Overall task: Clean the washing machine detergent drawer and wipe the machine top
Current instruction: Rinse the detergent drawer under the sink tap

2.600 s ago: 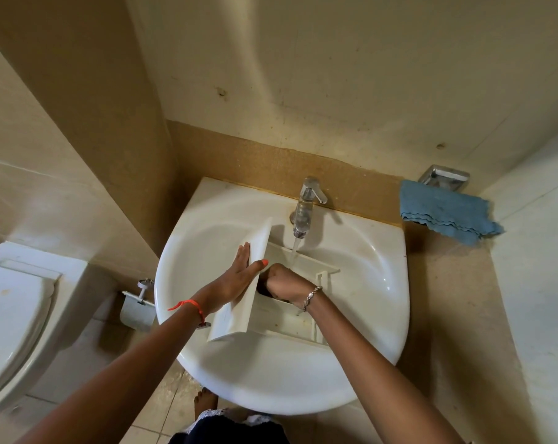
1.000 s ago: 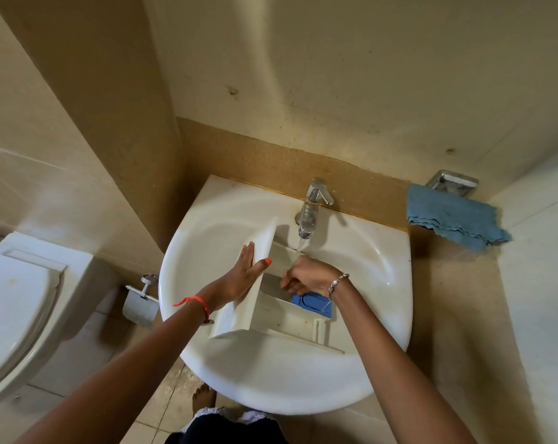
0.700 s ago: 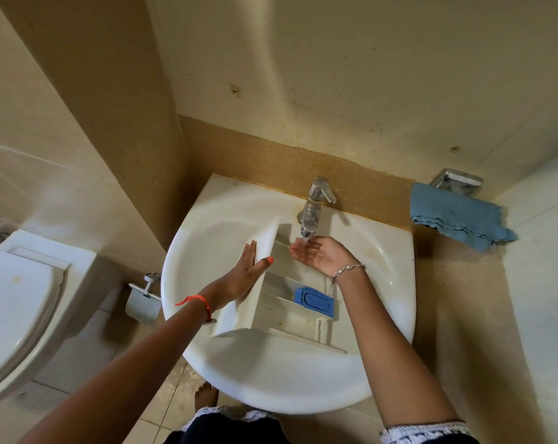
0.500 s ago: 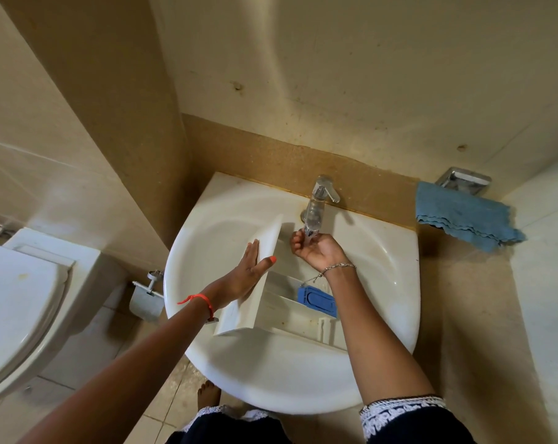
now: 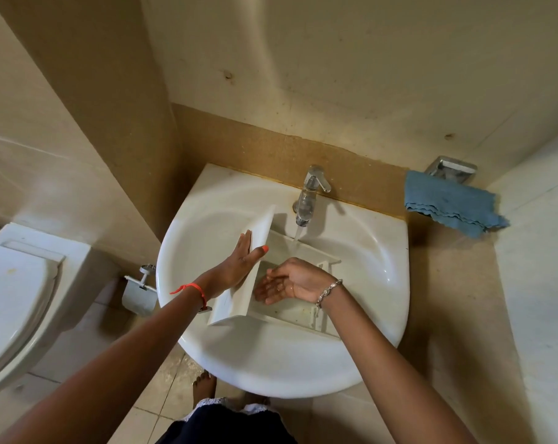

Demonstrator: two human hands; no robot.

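The white detergent drawer (image 5: 236, 299) lies in the white sink (image 5: 367, 347) under the chrome tap (image 5: 308, 200), which is running. My left hand (image 5: 239, 264) grips the drawer's front panel, fingers flat on its outer face and the thumb hooked over its top edge. My right hand (image 5: 290, 280) reaches into the drawer's compartment with wet, straight fingers pointing left toward the panel. The blue insert seen earlier is hidden under this hand. A blue cloth (image 5: 450, 203) hangs on a chrome holder at the right wall.
A white toilet (image 5: 18, 296) stands at the left. A toilet-paper holder (image 5: 140, 293) sits on the wall between toilet and sink. Beige walls close in behind and at the right. My bare foot (image 5: 204, 387) stands on the tiled floor below the sink.
My right hand came down from the tap spout into the drawer compartment, covering the blue insert. My left hand stayed on the front panel.
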